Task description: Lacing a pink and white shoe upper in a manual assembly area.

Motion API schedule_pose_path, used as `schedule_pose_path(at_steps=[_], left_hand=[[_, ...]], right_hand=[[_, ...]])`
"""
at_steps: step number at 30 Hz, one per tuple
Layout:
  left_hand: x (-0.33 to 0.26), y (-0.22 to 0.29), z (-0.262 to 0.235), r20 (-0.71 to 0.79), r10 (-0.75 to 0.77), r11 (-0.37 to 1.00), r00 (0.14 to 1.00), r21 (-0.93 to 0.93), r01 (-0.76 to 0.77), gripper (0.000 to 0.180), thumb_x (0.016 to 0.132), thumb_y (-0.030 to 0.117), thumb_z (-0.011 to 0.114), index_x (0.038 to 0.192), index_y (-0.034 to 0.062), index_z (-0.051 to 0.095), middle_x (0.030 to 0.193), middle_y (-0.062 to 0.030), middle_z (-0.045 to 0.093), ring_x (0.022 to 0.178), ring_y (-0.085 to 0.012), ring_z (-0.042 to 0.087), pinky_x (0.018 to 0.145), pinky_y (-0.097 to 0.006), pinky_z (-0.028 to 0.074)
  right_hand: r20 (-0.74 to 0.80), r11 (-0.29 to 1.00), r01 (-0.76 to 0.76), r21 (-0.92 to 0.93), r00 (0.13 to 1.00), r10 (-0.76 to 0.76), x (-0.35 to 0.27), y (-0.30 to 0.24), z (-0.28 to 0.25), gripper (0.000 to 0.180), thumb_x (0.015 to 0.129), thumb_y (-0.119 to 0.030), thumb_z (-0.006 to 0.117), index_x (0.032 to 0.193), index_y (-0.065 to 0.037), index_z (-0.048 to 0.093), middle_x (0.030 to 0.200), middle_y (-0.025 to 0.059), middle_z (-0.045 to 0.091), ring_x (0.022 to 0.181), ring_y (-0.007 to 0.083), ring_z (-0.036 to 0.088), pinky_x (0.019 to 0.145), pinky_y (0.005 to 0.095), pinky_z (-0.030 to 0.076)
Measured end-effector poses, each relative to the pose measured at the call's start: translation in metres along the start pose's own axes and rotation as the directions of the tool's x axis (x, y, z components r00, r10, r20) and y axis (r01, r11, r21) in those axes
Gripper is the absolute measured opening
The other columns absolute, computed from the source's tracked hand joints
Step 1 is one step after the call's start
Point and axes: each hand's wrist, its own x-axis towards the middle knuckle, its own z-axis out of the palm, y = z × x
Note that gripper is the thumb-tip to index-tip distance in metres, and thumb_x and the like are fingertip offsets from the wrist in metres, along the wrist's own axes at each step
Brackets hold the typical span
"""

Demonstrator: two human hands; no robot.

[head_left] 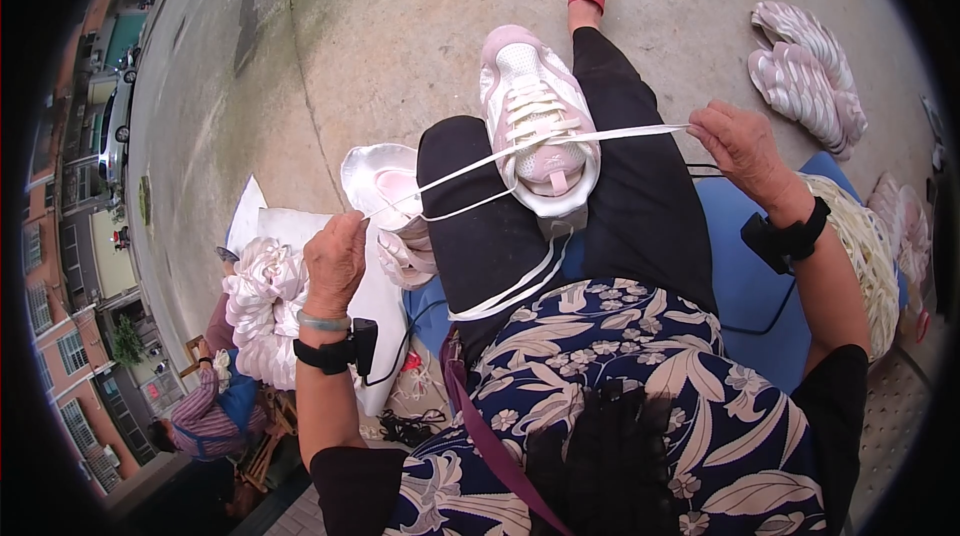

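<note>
A pink and white sneaker upper (540, 106) rests between my thighs, toe pointing away from me, over a small grey block (564, 224). White lace is threaded across its front. Out to the left, my left hand (335, 261) pinches one end of the shoelace (450, 176). On the other side, my right hand (738, 151) grips the other end, and both lengths are stretched fairly taut above the upper's opening. A loose loop of lace hangs below the left strand. More white lace (515, 288) lies over my lap.
Stacked pink and white uppers (395, 196) stand by my left thigh, with a bundle (268, 301) further left. Another stack (810, 76) lies on the concrete at far right. A coil of cream laces (860, 256) sits beside my right arm. A person (215, 406) works at lower left.
</note>
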Motion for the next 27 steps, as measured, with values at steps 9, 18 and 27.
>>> schedule_pose_path(at_steps=[9,18,27], left_hand=[[-0.025,-0.044,0.006,0.162,-0.249,0.958,0.955,0.186,0.218,0.018,0.086,0.017,0.055,0.075,0.0025,0.053,0.069,-0.0174,0.054,0.066,-0.0391,0.054,0.058,-0.042,0.043],[0.039,0.055,0.026,0.684,-0.413,0.243,0.602,-0.554,0.796,0.035,0.088,0.030,0.051,0.064,0.0048,0.056,0.051,-0.0034,0.053,0.036,-0.0058,0.038,0.036,-0.018,0.026],[0.086,0.105,0.061,0.671,-0.299,0.154,0.679,-0.668,0.728,0.027,0.093,0.025,0.050,0.080,0.0037,0.058,0.056,0.0000,0.051,0.037,-0.0033,0.036,0.035,-0.017,0.027]], right_hand=[[0.083,0.958,-0.064,-0.281,0.992,0.090,-0.023,0.076,-0.035,0.008,0.084,-0.011,0.055,0.082,-0.004,0.053,0.074,0.0130,0.054,0.070,0.0351,0.055,0.059,0.0401,0.042],[0.566,0.183,-0.752,0.634,0.612,0.553,-0.004,0.014,0.031,0.034,0.092,-0.033,0.050,0.073,-0.006,0.055,0.046,-0.0027,0.041,0.038,0.0065,0.036,0.038,0.0217,0.031],[0.591,0.069,-0.660,0.748,0.710,0.384,0.034,-0.059,0.063,0.017,0.091,-0.022,0.055,0.085,-0.006,0.058,0.076,-0.0011,0.057,0.065,0.0034,0.053,0.053,0.0171,0.042]])
